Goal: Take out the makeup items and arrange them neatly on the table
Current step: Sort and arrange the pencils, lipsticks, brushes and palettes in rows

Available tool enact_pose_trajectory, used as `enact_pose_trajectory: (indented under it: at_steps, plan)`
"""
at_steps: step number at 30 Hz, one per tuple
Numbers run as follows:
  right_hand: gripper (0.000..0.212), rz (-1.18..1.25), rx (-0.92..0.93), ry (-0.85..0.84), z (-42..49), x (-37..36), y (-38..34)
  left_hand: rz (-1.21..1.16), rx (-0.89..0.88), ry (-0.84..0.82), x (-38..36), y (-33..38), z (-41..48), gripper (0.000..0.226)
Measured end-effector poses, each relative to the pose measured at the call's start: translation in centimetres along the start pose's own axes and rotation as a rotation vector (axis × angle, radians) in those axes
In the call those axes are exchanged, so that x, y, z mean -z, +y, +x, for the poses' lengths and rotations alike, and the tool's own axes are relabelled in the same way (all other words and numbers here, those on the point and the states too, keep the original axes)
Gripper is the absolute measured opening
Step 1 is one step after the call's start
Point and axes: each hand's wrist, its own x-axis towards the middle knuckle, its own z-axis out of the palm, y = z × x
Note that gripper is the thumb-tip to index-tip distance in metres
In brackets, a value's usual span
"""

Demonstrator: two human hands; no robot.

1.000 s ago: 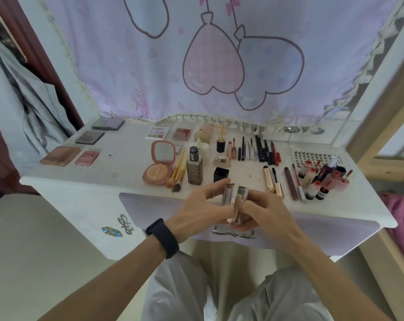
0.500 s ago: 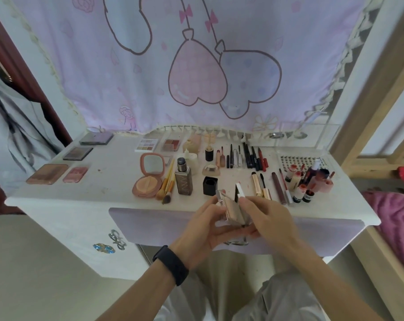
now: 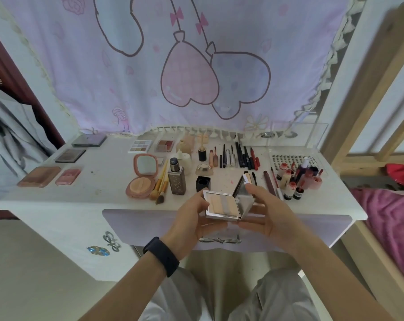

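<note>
Both hands hold a silver square compact (image 3: 221, 206) above the front edge of the white dressing table (image 3: 94, 181). The compact is open, showing beige powder strips, with its mirrored lid (image 3: 242, 189) raised to the right. My left hand (image 3: 191, 216) grips the base from the left and below. My right hand (image 3: 265, 212) supports the right side, with fingers on the lid. Behind it stand a black cube (image 3: 202, 183), a brown foundation bottle (image 3: 176, 179), an open pink round compact (image 3: 141, 179) and some brushes (image 3: 160, 187).
Closed palettes (image 3: 39, 179) lie at the table's left. Pencils and liners (image 3: 238, 156) are lined up at the back, lipsticks and small bottles (image 3: 296, 179) at the right. A clear acrylic box (image 3: 293, 135) stands back right. A wooden bed frame (image 3: 367, 72) flanks the right.
The compact, held shut and edge-on a second ago, has been opened; its lid now stands raised to the right. The camera has tilted, so the table sits lower in view.
</note>
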Motion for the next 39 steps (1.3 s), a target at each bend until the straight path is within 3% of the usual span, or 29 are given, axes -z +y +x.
enact_pose_trajectory:
  at_steps: [5, 11, 15, 21, 24, 30, 34, 39]
  plan:
    - [0.027, -0.001, 0.100, -0.041, -0.2, -1.0, 1.2, 0.675, -0.314, 0.076, 0.9, -0.2, -0.1, 0.053]
    - [0.029, -0.027, 0.169, -0.066, -0.8, -2.1, 1.5, 0.684, -0.344, 0.108, 1.6, -0.5, -0.5, 0.043]
    - [0.017, -0.031, 0.177, -0.074, -0.9, -2.2, 1.6, 0.669, -0.342, 0.129, 2.3, -0.6, -0.6, 0.038]
    - [0.026, -0.067, 0.152, -0.064, -0.9, -2.1, 2.1, 0.663, -0.308, 0.075, 3.3, -0.5, -0.4, 0.044]
    - [0.019, -0.052, 0.150, -0.089, -0.8, -2.2, 2.2, 0.679, -0.303, 0.054, 3.5, -0.5, -0.5, 0.052]
    - [0.027, -0.012, 0.114, -0.120, -0.5, -2.5, 3.1, 1.226, -0.385, -0.009, 5.0, 0.0, -1.0, 0.099]
    - [0.040, -0.003, 0.077, -0.137, -0.5, -3.9, 3.9, 1.542, -0.368, -0.015, 5.9, 0.5, -1.6, 0.093]
    - [0.039, 0.063, 0.050, -0.192, -0.3, -6.5, 4.6, 1.524, -0.395, 0.075, 8.3, 1.0, -3.5, 0.090]
